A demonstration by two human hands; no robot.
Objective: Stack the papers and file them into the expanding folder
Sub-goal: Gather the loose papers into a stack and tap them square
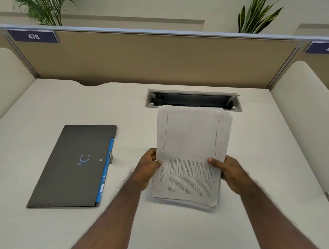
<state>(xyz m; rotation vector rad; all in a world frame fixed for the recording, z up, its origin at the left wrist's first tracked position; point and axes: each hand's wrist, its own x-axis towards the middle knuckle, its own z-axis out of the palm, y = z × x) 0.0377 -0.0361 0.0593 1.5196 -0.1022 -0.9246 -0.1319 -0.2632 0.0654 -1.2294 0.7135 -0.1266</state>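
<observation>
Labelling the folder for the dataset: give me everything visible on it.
The expanding folder is a dark grey, matte, plastic-looking wallet lying flat and closed on the white desk, left of both hands, untouched. A pale blue smiley logo with small text sits mid-cover. Blue inner pockets peek out along its right edge, where a grey tab and a round snap stud show. It is angled, far end tilted right.

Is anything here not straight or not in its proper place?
Yes. The stack of white printed papers, held by the left hand and right hand, is uneven: sheet edges fan out at its top and bottom. The dark grey expanding folder lies closed.
</observation>
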